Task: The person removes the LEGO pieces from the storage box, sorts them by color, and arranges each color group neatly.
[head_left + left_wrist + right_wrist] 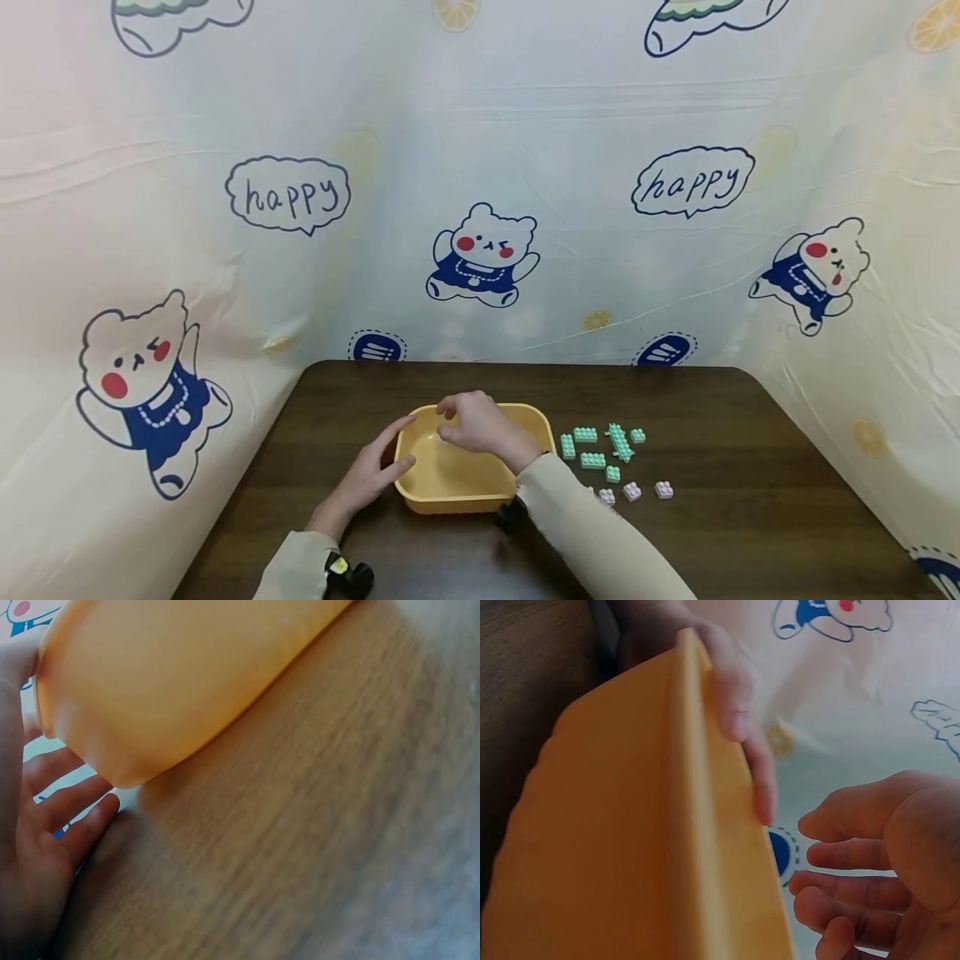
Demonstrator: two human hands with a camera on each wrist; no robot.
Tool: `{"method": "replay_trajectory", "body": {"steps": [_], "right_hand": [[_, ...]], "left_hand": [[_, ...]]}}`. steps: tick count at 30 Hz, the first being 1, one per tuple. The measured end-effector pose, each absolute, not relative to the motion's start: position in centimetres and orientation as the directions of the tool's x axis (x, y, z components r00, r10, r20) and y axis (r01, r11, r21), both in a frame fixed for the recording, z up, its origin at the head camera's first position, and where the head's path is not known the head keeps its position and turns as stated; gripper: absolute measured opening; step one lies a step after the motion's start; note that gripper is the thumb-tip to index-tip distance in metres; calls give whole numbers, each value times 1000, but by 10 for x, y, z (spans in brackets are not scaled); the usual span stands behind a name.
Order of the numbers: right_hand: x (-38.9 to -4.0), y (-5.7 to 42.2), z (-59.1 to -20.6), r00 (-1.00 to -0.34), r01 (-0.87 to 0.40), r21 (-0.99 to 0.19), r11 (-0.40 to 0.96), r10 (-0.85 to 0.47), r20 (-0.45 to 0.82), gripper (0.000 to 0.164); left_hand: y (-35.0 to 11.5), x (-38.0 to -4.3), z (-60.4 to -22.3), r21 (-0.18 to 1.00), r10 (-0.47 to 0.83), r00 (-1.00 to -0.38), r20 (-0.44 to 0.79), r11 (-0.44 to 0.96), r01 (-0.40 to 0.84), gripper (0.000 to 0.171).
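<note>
A yellow plastic bin (pixel 465 505) stands on the table. At its left side, my left hand (pixel 375 468) grips the wall, thumb and index finger over the rim and the other fingers outside; the left wrist view shows these fingers (pixel 79 814) spread near the bin's lower corner. Over the bin's inside hovers my right hand (pixel 480 423), fingers loosely bent. In the right wrist view, nothing shows between the right hand's thumb and fingers (pixel 855 907). A small pale patch below that hand in the head view is too blurred to identify.
On the dark wooden table (pixel 735 450), right of the bin, lie several mint-green toy building bricks (pixel 592 461) and several pale pink ones (pixel 632 492). My right forearm partly covers the pink group. A bear-printed curtain (pixel 480 125) surrounds the table's back and sides.
</note>
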State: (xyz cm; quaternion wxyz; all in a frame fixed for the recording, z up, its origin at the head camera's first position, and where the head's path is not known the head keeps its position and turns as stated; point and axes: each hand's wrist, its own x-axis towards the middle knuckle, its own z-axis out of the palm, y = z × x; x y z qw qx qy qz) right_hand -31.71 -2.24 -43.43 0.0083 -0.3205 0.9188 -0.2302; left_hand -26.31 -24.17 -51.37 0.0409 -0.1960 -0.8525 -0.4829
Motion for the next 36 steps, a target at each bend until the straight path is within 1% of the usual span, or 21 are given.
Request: {"method": "replay_trajectory", "body": {"steps": [3, 7, 14, 25, 31, 36], "right_hand": [[-319, -26, -441, -802, -568, -438, 697, -589, 103, 31], [-322, -31, -452, -803, -561, -437, 703, -590, 82, 32], [-325, -39, -462, -803, -567, -377, 733, -593, 54, 33], [-326, -49, -460, -813, -545, -327, 772, -582, -19, 39], [-325, -54, -459, -826, -527, -283, 802, -561, -51, 39], [-326, -58, -461, -817, -540, -253, 803, -572, -74, 36]], "left_hand": [[-240, -257, -501, 808, 308, -920, 242, 461, 367, 61], [-239, -255, -499, 813, 310, -924, 225, 463, 353, 62], [-239, -256, -503, 815, 315, -919, 235, 452, 363, 61], [-236, -255, -503, 820, 307, -923, 232, 449, 356, 62], [-239, -255, -501, 815, 306, -922, 237, 455, 360, 62], [-240, -254, -499, 814, 303, -922, 241, 454, 362, 61]]}}
